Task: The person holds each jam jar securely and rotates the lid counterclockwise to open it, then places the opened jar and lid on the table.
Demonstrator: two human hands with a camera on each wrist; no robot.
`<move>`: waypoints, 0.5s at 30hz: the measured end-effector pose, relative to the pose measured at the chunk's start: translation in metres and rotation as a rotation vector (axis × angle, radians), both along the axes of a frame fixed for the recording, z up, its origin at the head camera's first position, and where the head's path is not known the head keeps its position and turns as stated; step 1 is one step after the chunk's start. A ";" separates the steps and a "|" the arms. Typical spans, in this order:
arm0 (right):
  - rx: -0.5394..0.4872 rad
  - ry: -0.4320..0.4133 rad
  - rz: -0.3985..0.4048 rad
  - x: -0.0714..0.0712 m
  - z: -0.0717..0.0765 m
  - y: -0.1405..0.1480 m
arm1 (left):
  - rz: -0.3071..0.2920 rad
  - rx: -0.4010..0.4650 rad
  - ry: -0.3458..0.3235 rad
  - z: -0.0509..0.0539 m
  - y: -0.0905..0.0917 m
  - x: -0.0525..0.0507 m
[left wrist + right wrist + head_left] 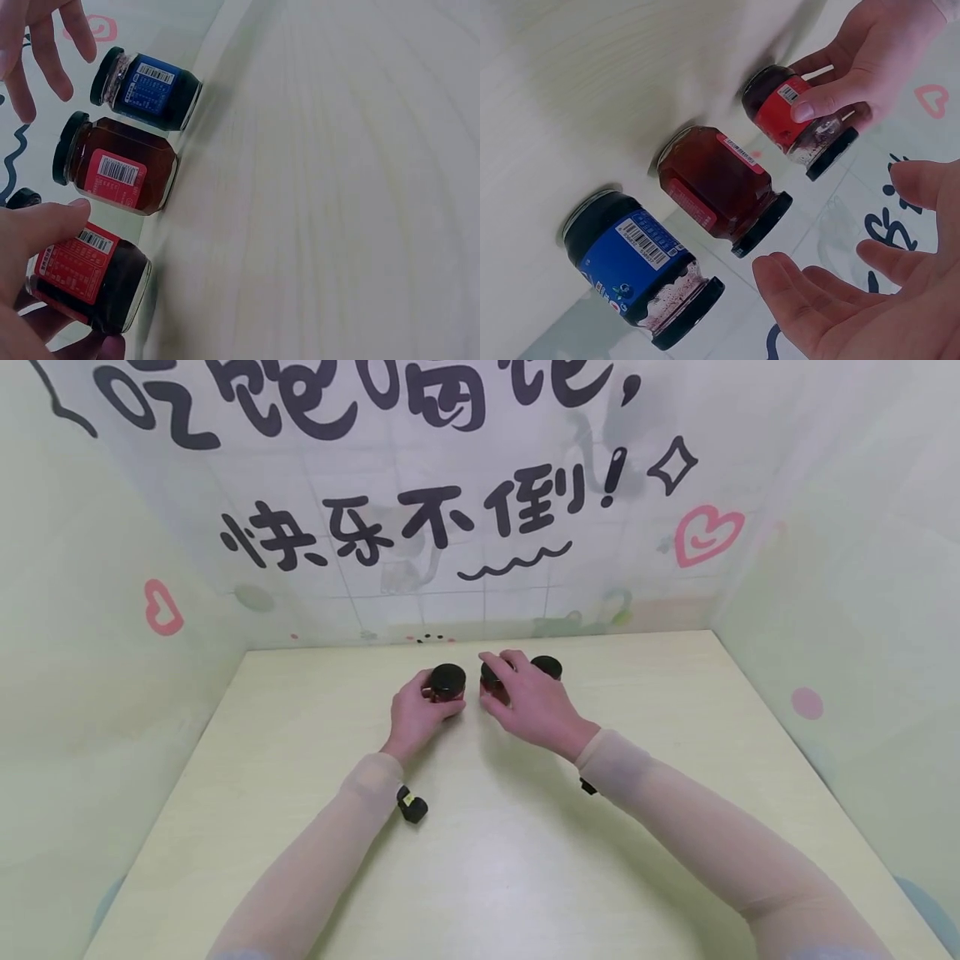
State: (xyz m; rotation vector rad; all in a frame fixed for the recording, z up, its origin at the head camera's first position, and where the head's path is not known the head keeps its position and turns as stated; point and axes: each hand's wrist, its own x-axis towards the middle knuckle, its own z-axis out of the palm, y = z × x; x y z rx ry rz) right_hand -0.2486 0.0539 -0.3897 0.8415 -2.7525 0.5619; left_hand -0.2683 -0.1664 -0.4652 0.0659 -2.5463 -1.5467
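A 3-jar line-up seems in hand on the table: the left hand grips the red jar, the right hand hangs open-fingered beside the brown jar and blue jar, and the next move likely calls for gentle release.

Bright, diffuse light fills the head view; a soft white glare lies on the tabletop, faint shadows beside the sleeves; both wrist views are dimmer and greyer; small print on the jar labels is blurred.
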 end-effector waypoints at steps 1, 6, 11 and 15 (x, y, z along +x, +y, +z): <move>-0.002 0.001 -0.002 0.000 0.000 0.000 | -0.001 -0.004 0.004 0.001 0.000 0.001; -0.010 0.014 -0.005 0.000 0.002 -0.001 | -0.012 -0.022 0.026 0.005 0.000 0.004; -0.027 0.020 0.000 0.001 0.003 -0.001 | -0.017 -0.042 0.050 0.010 0.001 0.010; -0.038 0.010 -0.007 0.002 0.005 -0.001 | -0.024 -0.065 0.063 0.013 0.002 0.015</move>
